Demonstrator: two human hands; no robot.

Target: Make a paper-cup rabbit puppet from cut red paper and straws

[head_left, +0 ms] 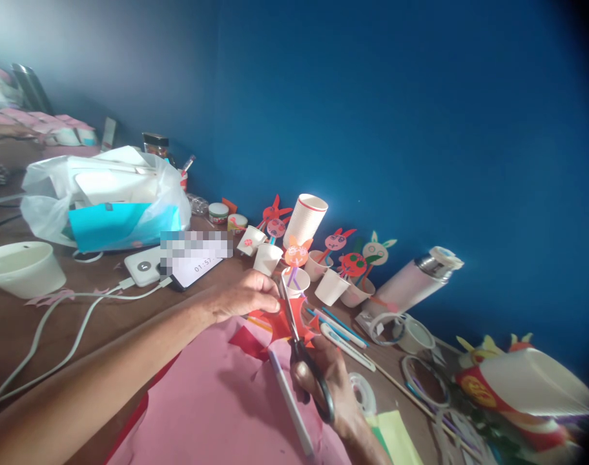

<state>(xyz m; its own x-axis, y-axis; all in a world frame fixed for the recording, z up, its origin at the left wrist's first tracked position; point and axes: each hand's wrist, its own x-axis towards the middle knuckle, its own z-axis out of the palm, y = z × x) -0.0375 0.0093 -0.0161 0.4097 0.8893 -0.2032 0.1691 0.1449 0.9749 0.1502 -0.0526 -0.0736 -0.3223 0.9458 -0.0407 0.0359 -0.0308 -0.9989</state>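
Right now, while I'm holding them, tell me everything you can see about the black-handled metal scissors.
The black-handled metal scissors have slim, shiny silver blades and dark, smooth, plastic-looking handles. Your right hand grips the handles, partly covering them. They slant away from you, tips pointing forward and slightly left, with the blades against the orange-red paper in your left hand. How far the blades are open is hard to tell.
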